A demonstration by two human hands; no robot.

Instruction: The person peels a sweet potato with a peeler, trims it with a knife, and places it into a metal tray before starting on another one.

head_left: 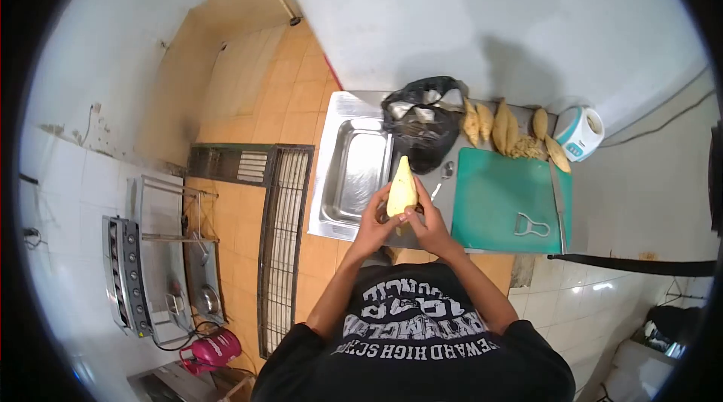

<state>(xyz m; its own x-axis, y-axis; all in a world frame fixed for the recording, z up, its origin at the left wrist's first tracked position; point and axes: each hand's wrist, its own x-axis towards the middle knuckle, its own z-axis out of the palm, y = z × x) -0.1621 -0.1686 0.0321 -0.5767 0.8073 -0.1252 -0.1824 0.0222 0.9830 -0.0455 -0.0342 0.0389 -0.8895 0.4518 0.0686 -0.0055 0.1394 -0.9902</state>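
A pale yellow peeled root (403,190), pointed at its upper end, is held upright between my two hands in front of the counter edge. My left hand (373,223) has its fingers wrapped round the root's left side. On the other side, my right hand (428,225) grips its lower right part, with the thumb against it. A spoon (446,172) lies on the counter just beyond my right hand. To the right, a white peeler (532,225) and a long knife (559,202) rest on a green cutting board (486,195).
A steel sink (327,210) is left of my hands, with a black plastic bag (426,131) behind. Several unpeeled roots (501,127) and a heap of peelings (527,147) lie behind the board. A white and blue appliance (576,138) stands at the back right.
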